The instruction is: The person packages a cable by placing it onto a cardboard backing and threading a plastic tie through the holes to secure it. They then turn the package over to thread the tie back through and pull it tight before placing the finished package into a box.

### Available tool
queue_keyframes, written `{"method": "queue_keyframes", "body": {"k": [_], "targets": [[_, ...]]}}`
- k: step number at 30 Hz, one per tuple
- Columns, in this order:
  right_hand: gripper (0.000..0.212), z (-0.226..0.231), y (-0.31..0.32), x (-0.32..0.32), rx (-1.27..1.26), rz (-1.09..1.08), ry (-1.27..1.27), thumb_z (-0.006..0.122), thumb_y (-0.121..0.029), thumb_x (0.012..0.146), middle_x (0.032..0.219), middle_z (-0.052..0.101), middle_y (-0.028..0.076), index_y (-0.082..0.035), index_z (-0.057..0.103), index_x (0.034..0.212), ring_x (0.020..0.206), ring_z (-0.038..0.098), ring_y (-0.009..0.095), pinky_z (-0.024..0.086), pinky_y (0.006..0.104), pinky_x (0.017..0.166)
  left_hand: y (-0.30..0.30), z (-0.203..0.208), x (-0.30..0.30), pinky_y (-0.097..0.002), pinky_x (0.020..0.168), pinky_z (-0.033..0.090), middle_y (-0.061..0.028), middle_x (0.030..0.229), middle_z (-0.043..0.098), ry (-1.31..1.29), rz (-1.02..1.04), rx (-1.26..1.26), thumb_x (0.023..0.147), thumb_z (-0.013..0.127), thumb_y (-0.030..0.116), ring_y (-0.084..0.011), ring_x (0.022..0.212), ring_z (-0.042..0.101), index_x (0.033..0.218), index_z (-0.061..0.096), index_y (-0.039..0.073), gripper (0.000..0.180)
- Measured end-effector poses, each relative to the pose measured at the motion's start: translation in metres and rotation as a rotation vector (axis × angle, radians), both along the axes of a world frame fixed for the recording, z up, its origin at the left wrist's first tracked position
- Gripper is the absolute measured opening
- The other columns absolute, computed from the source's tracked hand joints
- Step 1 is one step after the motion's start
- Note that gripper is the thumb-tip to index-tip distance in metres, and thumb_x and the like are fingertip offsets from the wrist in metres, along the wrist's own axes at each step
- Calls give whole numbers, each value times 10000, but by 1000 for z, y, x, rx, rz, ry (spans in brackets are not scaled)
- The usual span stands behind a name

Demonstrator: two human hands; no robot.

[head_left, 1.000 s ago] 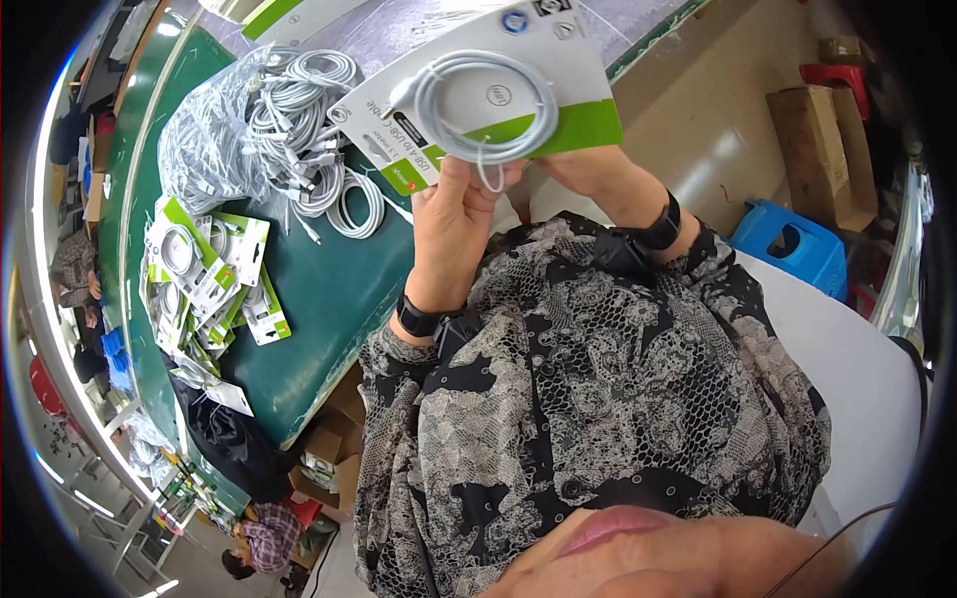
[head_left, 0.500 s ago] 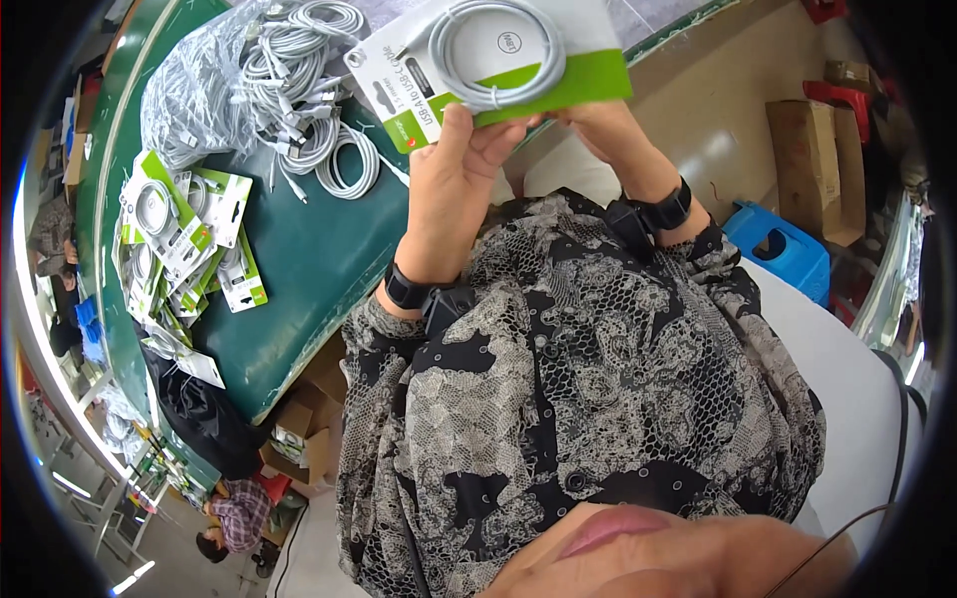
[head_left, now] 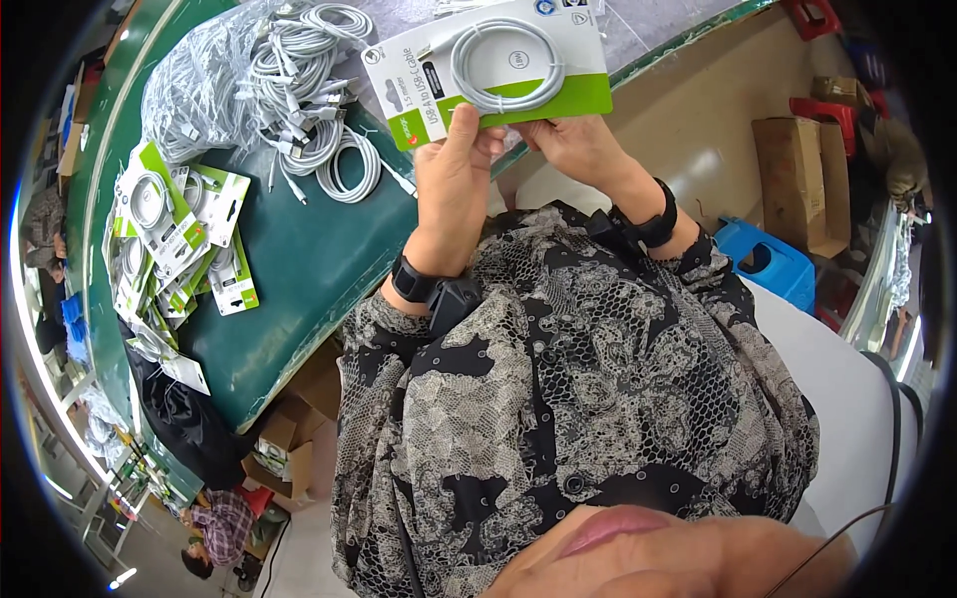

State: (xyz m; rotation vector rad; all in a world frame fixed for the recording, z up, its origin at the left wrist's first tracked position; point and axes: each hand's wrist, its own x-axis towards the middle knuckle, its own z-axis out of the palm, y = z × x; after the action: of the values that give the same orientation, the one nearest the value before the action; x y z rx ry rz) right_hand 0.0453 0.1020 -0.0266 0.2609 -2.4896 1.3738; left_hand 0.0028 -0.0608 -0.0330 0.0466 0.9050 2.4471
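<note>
A white and green cable package (head_left: 588, 60), with a coiled white USB cable (head_left: 462, 70) on its card, is held up over the table's near edge. My left hand (head_left: 447, 189) grips its lower left part, thumb across the front and the other fingers partly hidden behind. At the bottom edge, the curled fingers of my right hand (head_left: 578, 149) pinch the card; their tips are partly hidden. Left of my hands lies a heap of loose white cables (head_left: 309, 110) beside a clear plastic bag (head_left: 194, 105). Several packaged cables (head_left: 169, 244) are piled nearer on the left.
The green table (head_left: 284, 269) curves along my left and front, with a grey surface (head_left: 688, 25) beyond. A black bag (head_left: 184, 409) hangs at its left edge. Cardboard boxes (head_left: 793, 184) and a blue stool (head_left: 768, 264) stand right. Another person (head_left: 224, 523) sits at lower left.
The cable package has shifted slightly left and tilted, showing more of its upper edge. My right hand has moved a little left and down along its bottom edge, fingers more curled.
</note>
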Motion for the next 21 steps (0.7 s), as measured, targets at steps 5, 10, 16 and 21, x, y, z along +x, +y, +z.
{"method": "queue_keyframes", "body": {"k": [5, 10, 16, 21], "targets": [[114, 8, -3, 12, -215, 65, -106, 601, -28, 878, 818, 650, 37, 5, 616, 986, 749, 628, 101, 502, 246, 635, 2, 11, 3, -267, 647, 489, -81, 915, 664, 12, -2, -35, 947, 571, 160, -156, 750, 635, 1041, 602, -8, 195], [181, -26, 26, -7, 220, -147, 335, 586, -67, 907, 913, 661, 42, -1, 598, 1075, 839, 633, 133, 507, 264, 719, 9, 33, 11, -269, 637, 495, -74, 912, 664, -84, -76, -144, 941, 577, 142, -156, 757, 637, 1044, 600, -14, 188], [405, -13, 63, -12, -395, -208, -49, 620, -90, 862, 1201, 576, 98, -19, 499, 1242, 1040, 580, 177, 473, 311, 880, -12, 11, -8, -257, 621, 491, -65, 875, 659, 70, -23, -269, 917, 605, 118, -139, 721, 623, 1001, 615, -17, 159], [419, 29, 43, -13, -113, -250, 93, 653, -111, 796, 1096, 563, 109, -25, 514, 1182, 1028, 542, 174, 468, 320, 860, -10, 21, -12, -246, 594, 476, -66, 834, 648, 435, 43, -561, 868, 640, 58, -110, 673, 593, 944, 624, -21, 110]]}}
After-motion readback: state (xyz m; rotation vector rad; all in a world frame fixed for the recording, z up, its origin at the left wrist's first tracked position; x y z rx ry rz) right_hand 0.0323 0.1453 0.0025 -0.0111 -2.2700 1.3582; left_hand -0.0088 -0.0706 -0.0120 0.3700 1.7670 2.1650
